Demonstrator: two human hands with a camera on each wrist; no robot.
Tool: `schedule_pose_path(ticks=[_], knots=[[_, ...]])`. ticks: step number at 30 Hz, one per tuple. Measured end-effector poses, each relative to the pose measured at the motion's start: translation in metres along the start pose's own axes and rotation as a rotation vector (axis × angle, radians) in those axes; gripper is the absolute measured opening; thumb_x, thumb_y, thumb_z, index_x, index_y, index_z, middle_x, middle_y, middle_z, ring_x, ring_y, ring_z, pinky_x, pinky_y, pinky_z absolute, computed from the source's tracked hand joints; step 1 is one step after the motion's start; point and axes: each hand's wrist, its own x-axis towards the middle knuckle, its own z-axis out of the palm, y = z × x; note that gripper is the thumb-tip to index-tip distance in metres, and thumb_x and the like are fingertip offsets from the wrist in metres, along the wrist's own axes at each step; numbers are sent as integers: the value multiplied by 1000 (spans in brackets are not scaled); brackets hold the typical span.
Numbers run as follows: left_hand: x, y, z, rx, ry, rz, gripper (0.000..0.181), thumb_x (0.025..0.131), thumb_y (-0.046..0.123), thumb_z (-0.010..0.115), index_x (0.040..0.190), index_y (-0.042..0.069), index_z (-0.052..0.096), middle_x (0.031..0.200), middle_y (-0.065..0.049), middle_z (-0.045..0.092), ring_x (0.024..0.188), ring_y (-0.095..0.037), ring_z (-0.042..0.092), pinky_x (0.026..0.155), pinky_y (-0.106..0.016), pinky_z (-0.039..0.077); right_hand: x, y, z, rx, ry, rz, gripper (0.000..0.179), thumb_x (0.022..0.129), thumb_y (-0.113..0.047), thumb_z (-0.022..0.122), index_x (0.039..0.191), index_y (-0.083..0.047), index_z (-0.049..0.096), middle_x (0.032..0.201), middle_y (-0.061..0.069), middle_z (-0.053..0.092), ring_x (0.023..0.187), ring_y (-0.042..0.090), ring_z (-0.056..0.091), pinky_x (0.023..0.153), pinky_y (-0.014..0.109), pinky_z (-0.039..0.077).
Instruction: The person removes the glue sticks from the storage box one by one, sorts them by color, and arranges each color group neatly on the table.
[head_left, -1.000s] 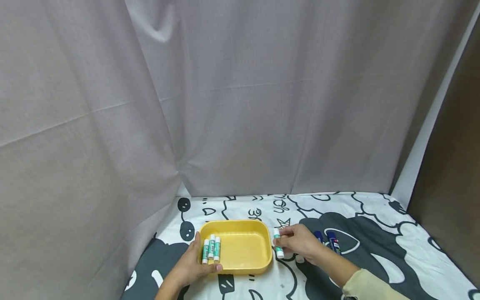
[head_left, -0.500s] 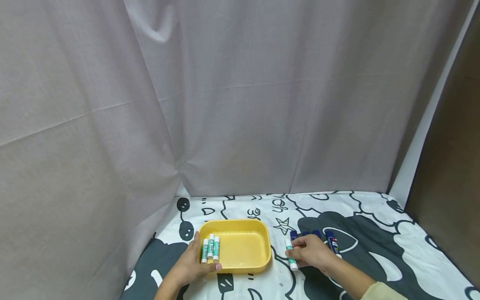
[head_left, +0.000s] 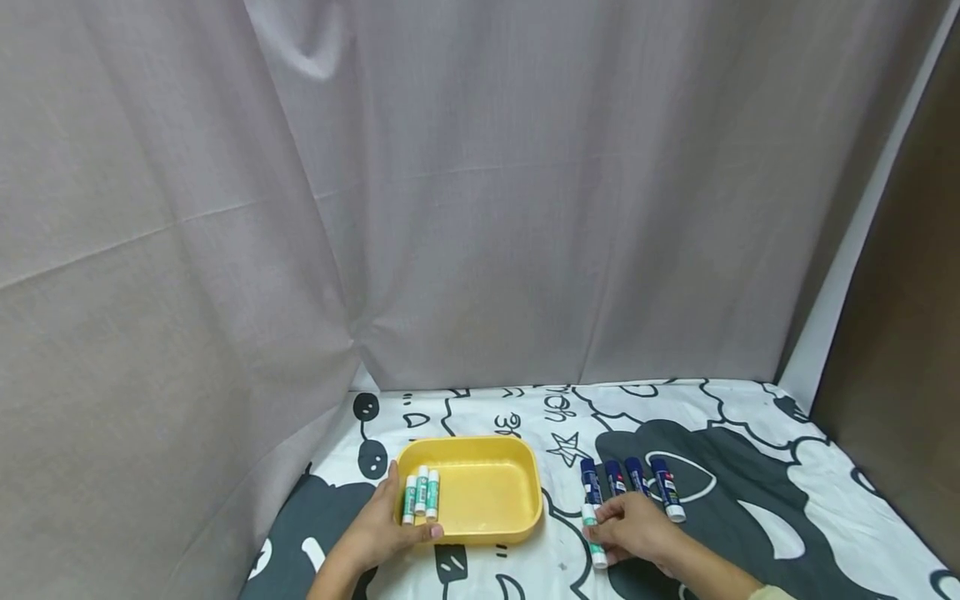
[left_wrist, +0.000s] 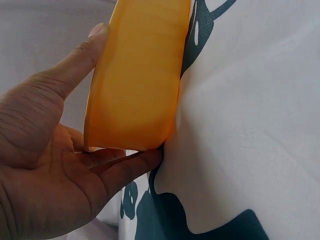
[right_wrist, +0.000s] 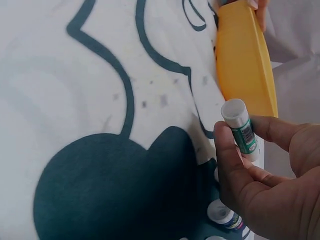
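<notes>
My left hand (head_left: 380,523) holds the left end of a yellow tray (head_left: 491,533), thumb at the near rim and fingers round the side. In the left wrist view the fingers (left_wrist: 131,170) bend about the end wall. Inside the tray, at its left, lie 3 white-and-green glue sticks (head_left: 421,492). My right hand (head_left: 637,529) pinches another white-and-green glue stick (head_left: 593,542) between thumb and fingers, right of the tray. In the right wrist view this glue stick (right_wrist: 242,129) points its white end toward the camera.
Several dark blue tubes with white ends (head_left: 665,483) lie in a row on the patterned cloth (head_left: 757,467), just beyond my right hand. A grey curtain (head_left: 480,250) hangs behind, and a brown panel (head_left: 892,333) stands at the right.
My right hand has moved right and nearer with the glue stick, away from the tray's right side, so more of the blue tubes shows. My left hand stays on the tray.
</notes>
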Motion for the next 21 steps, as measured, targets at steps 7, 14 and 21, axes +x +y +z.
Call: schedule_pose_path(ticks=[7, 14, 21], knots=[[1, -1, 0, 0, 2, 5, 155, 67, 49, 106, 179, 8, 7, 179, -31, 25, 161, -55, 35, 130, -75, 30, -2, 13, 0, -23, 4, 0, 20, 92, -4, 87, 103, 2, 71, 84, 10, 75, 66, 14, 73, 57, 27, 64], [2, 1, 0, 6, 4, -5, 154, 67, 50, 106, 179, 8, 8, 180, -31, 25, 161, -56, 35, 130, -75, 31, -4, 23, 0, -19, 47, -47, 32, 85, 1, 90, 103, 3, 64, 76, 12, 70, 53, 14, 69, 51, 27, 62], [0, 1, 1, 3, 9, -8, 154, 67, 47, 106, 178, 7, 8, 179, -32, 24, 160, -56, 35, 130, -75, 30, -8, 27, 4, -41, 92, -79, 42, 79, 4, 94, 99, -1, 58, 69, 12, 68, 50, 14, 67, 48, 30, 62]])
